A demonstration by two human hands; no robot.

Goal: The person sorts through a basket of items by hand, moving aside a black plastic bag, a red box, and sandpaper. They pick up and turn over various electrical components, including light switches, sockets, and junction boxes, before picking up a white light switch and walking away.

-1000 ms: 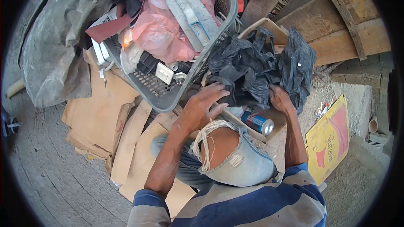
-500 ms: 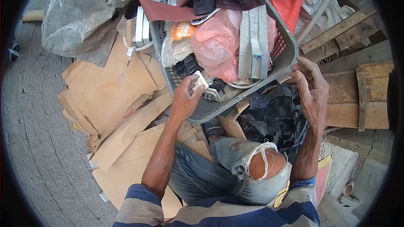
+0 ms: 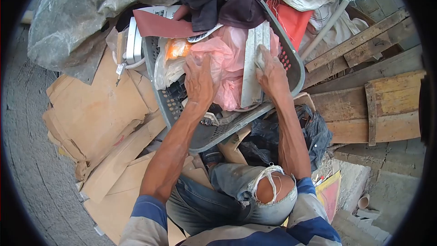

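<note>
My left hand [image 3: 199, 79] is at the pink plastic bag [image 3: 227, 92] in the grey plastic basket [image 3: 200, 143], its fingers pressed into the thin film and partly hidden by it. My right hand [image 3: 271, 73] grips the edge of a long grey channel-shaped strip [image 3: 251, 70], which lies beside the bag along the basket's right side. Under my left wrist are black plastic parts [image 3: 176, 90] and pale scraps. An orange packet [image 3: 176, 48] and clear plastic wrap [image 3: 160, 68] lie left of the bag.
Dark cloth [image 3: 205, 0] and a maroon sheet [image 3: 166, 23] overlap the basket's far rim. Flattened cardboard [image 3: 100, 95] lies to the left. A black plastic bag [image 3: 316, 130] is by my right forearm; wooden boards [image 3: 391, 105] lie to the right.
My left hand has moved from a small white plastic piece up to the pink bag. My right hand has left the basket's rim and taken hold of the grey strip. The view has shifted slightly.
</note>
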